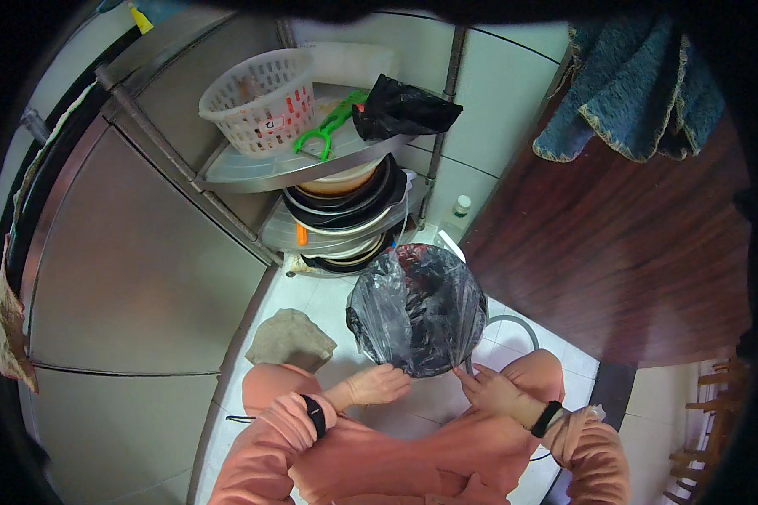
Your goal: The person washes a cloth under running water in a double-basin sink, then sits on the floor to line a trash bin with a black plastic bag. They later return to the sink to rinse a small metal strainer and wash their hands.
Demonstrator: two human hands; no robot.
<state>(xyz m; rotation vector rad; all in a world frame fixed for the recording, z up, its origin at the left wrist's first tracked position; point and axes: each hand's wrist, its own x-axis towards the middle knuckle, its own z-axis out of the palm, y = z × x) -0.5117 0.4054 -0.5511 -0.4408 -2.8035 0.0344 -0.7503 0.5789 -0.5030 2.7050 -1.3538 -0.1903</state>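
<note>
Bag [417, 311]: black plastic film, thin, wrinkled, glossy, shaped to a round rim, positioned at floor level in front of the person's knees. What lies beneath the film is hidden. Left hand [377, 385]: fingers bent and closed on the bag's near edge. Right hand [493, 392]: fingertips at the same edge; whether they grip cannot be told. Rag [290, 338]: grey, coarse, irregular, on white tile [320, 295]. Shelf [269, 178]: metal, curved front. Basket [286, 101]: white perforated plastic, contents unclear. Pans [345, 210]: round, stacked, partly hidden by 1 tier above. Towel [623, 93]: blue, frayed, cut off at top.
</note>
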